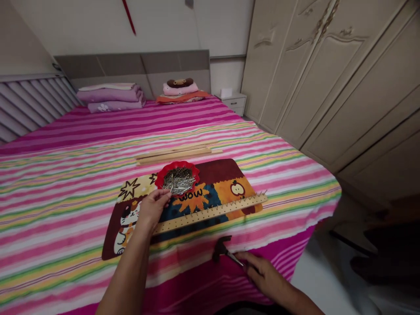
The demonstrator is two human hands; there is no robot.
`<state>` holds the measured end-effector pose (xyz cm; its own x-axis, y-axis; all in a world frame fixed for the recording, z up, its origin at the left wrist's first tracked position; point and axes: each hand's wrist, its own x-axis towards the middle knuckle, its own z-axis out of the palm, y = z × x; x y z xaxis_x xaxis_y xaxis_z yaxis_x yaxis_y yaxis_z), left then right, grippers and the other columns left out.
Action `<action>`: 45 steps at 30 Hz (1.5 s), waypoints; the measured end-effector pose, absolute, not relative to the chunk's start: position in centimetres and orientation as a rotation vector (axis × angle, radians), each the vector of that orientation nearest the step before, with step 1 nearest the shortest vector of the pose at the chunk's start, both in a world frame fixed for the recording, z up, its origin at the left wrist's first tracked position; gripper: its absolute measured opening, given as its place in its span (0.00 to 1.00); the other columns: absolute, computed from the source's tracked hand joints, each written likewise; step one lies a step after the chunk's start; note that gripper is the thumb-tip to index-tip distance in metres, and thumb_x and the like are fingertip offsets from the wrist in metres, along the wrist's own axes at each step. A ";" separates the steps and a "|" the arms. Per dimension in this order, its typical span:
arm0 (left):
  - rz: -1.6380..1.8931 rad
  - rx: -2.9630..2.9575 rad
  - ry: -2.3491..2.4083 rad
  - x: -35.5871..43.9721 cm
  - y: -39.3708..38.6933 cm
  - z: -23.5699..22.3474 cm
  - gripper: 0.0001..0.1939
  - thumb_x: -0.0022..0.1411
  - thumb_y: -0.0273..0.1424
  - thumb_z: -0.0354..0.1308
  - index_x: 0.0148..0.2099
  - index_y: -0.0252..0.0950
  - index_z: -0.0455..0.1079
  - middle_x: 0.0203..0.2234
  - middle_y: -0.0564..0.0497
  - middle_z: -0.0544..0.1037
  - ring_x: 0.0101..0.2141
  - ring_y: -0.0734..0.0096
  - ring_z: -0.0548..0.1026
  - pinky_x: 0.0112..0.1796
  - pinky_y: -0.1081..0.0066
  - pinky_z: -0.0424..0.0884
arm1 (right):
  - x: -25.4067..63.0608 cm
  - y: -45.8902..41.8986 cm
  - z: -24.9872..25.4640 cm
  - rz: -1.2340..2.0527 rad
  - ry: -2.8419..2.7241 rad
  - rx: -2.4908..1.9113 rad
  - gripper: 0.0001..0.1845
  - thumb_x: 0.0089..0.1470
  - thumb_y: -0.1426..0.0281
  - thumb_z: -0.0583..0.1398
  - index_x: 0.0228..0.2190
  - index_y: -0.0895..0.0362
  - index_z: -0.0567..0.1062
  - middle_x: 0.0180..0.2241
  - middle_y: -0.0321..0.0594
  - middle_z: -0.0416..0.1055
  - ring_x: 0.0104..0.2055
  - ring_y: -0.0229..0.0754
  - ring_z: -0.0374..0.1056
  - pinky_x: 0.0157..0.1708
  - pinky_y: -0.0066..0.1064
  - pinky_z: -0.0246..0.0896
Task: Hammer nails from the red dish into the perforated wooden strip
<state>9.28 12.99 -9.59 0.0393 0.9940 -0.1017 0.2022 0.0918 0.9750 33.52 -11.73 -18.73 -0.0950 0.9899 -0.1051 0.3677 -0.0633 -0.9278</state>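
Head view: right hand [263, 274] clamps hammer [221, 248] pointing forward-left, left hand [154, 208] pinched beside nails [179, 180].

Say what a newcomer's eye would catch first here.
Probably the red bowl of nails on the mat, the left hand at its near rim. Next, the wooden strip across the mat, nails standing towards its right end. Then the hammer in the right hand, nearer the camera.

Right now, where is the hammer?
In the head view, the hammer is low and right of centre, in the right hand, nearer the wearer than the strip with nails.
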 end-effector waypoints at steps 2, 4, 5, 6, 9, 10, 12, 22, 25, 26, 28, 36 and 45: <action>0.989 1.096 1.275 8.7 11.1 -9.7 0.28 0.31 0.41 0.68 0.37 0.34 0.72 0.25 0.53 0.74 0.24 0.77 0.68 0.28 0.74 0.65 | 33.5 -11.8 -19.1 1.152 -1.528 -1.514 0.21 0.54 0.75 0.50 0.48 0.56 0.72 0.41 0.41 0.75 0.43 0.44 0.71 0.45 0.34 0.65; 0.940 0.979 1.258 8.3 9.4 -10.0 0.31 0.28 0.40 0.70 0.38 0.32 0.72 0.24 0.54 0.73 0.23 0.78 0.68 0.27 0.75 0.66 | 33.4 -11.9 -19.3 1.145 -1.530 -1.527 0.21 0.54 0.74 0.50 0.48 0.56 0.72 0.42 0.42 0.75 0.44 0.44 0.71 0.45 0.34 0.65; 0.926 0.948 1.261 8.0 8.7 -10.2 0.30 0.27 0.40 0.70 0.36 0.32 0.72 0.22 0.54 0.73 0.23 0.78 0.68 0.27 0.75 0.66 | 33.4 -11.9 -19.3 1.144 -1.534 -1.531 0.21 0.54 0.74 0.50 0.48 0.57 0.72 0.41 0.43 0.75 0.44 0.44 0.71 0.45 0.34 0.65; 0.927 0.932 1.266 7.8 8.1 -10.4 0.29 0.27 0.40 0.71 0.35 0.32 0.72 0.21 0.54 0.72 0.23 0.77 0.68 0.27 0.75 0.67 | 33.3 -11.9 -19.3 1.143 -1.538 -1.534 0.21 0.54 0.74 0.50 0.48 0.57 0.72 0.40 0.42 0.76 0.43 0.44 0.71 0.45 0.34 0.65; 1.013 0.976 1.297 7.1 7.1 -11.1 0.27 0.29 0.42 0.70 0.32 0.33 0.71 0.22 0.54 0.72 0.24 0.76 0.69 0.28 0.75 0.67 | 33.1 -11.8 -19.1 1.141 -1.535 -1.544 0.21 0.54 0.74 0.51 0.48 0.56 0.72 0.38 0.41 0.76 0.39 0.43 0.72 0.43 0.34 0.66; 1.049 1.012 1.319 7.0 6.9 -11.3 0.26 0.31 0.42 0.69 0.32 0.33 0.70 0.23 0.54 0.72 0.25 0.76 0.69 0.28 0.76 0.66 | 33.0 -11.8 -19.0 1.142 -1.528 -1.547 0.21 0.54 0.74 0.51 0.48 0.56 0.72 0.38 0.41 0.76 0.39 0.43 0.72 0.42 0.34 0.66; 1.091 1.088 1.361 7.0 6.7 -11.6 0.24 0.33 0.43 0.68 0.32 0.34 0.71 0.24 0.54 0.73 0.25 0.76 0.68 0.27 0.76 0.65 | 32.9 -11.8 -18.8 1.144 -1.515 -1.554 0.20 0.54 0.73 0.51 0.48 0.56 0.73 0.38 0.40 0.76 0.39 0.42 0.72 0.42 0.33 0.67; 1.042 1.101 1.384 9.2 6.3 -13.3 0.20 0.35 0.42 0.65 0.29 0.36 0.68 0.18 0.55 0.71 0.20 0.77 0.65 0.21 0.77 0.61 | 33.0 -11.8 -18.7 1.137 -1.540 -1.545 0.21 0.55 0.73 0.50 0.48 0.57 0.72 0.39 0.40 0.76 0.39 0.41 0.71 0.41 0.31 0.66; 0.985 1.089 1.410 9.5 6.4 -13.6 0.18 0.36 0.41 0.64 0.28 0.36 0.68 0.16 0.56 0.70 0.17 0.78 0.63 0.18 0.78 0.55 | 33.1 -11.8 -18.7 1.139 -1.537 -1.541 0.21 0.54 0.74 0.50 0.48 0.56 0.72 0.40 0.41 0.76 0.41 0.42 0.71 0.44 0.33 0.65; 0.978 1.107 1.421 9.6 6.4 -13.6 0.17 0.36 0.41 0.64 0.28 0.36 0.68 0.15 0.56 0.69 0.17 0.78 0.63 0.18 0.77 0.55 | 33.1 -11.7 -18.7 1.138 -1.537 -1.541 0.21 0.54 0.74 0.50 0.48 0.56 0.72 0.40 0.41 0.76 0.42 0.42 0.71 0.44 0.33 0.65; 0.986 1.165 1.434 9.6 6.5 -13.6 0.16 0.36 0.41 0.64 0.27 0.36 0.69 0.14 0.56 0.69 0.18 0.77 0.64 0.20 0.77 0.58 | 33.2 -11.7 -18.8 1.136 -1.544 -1.537 0.21 0.54 0.74 0.50 0.48 0.56 0.72 0.41 0.42 0.76 0.43 0.43 0.71 0.45 0.33 0.65; 0.901 1.371 1.547 9.4 6.2 -13.6 0.14 0.41 0.42 0.59 0.27 0.38 0.71 0.16 0.56 0.70 0.21 0.74 0.66 0.24 0.75 0.60 | 33.1 -12.0 -19.0 1.108 -1.551 -1.550 0.20 0.55 0.73 0.51 0.48 0.57 0.73 0.41 0.43 0.76 0.41 0.43 0.72 0.42 0.33 0.67; 0.891 1.485 1.635 9.7 5.8 -13.3 0.11 0.43 0.40 0.56 0.27 0.40 0.72 0.19 0.56 0.74 0.24 0.71 0.69 0.28 0.73 0.62 | 30.1 -10.7 -12.5 0.985 -1.556 -1.490 0.19 0.60 0.69 0.51 0.51 0.54 0.69 0.39 0.39 0.76 0.37 0.39 0.73 0.37 0.27 0.68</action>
<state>9.69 5.76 -13.27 -0.0542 0.9960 -0.0705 0.4803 0.0879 0.8727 30.05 -10.70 -12.50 -0.0374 0.9993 0.0093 0.4190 0.0242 -0.9077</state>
